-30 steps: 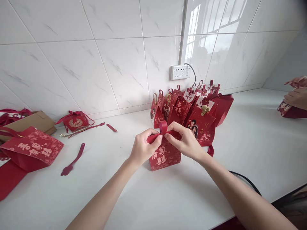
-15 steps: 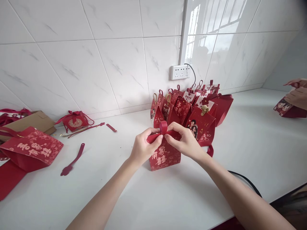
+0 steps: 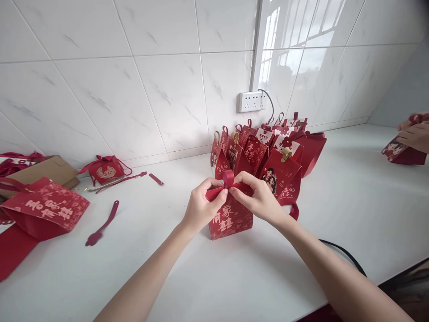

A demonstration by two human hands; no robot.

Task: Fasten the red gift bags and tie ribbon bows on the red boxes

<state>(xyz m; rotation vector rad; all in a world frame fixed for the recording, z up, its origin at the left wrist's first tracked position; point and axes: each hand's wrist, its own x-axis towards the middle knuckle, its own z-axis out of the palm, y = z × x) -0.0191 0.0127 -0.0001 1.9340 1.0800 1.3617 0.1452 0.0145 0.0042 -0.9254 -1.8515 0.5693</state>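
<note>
A red gift box (image 3: 231, 222) with pale printed characters stands upright on the white counter. My left hand (image 3: 203, 202) pinches its top edge from the left, thumb in front and fingers behind. From the right, my right hand (image 3: 256, 197) grips the same edge, its thumb close to the left one. Between the fingertips a dark red ribbon loop (image 3: 228, 178) sticks up from the top of the box. My hands cover part of the upper front. To the left, apart from my hands, lies a flower-ended dark red strap (image 3: 102, 226).
Several finished-looking red gift boxes (image 3: 256, 152) crowd behind, by the wall socket (image 3: 252, 102). At left are a larger red box (image 3: 50, 205), a brown carton (image 3: 58, 170) and a small red box (image 3: 106, 172). A black cable (image 3: 345, 252) crosses the counter. Another person's hands (image 3: 415, 136) hold a box at far right.
My hands and the box stay almost in place. At far right, the other person's hands and their box have shifted slightly.
</note>
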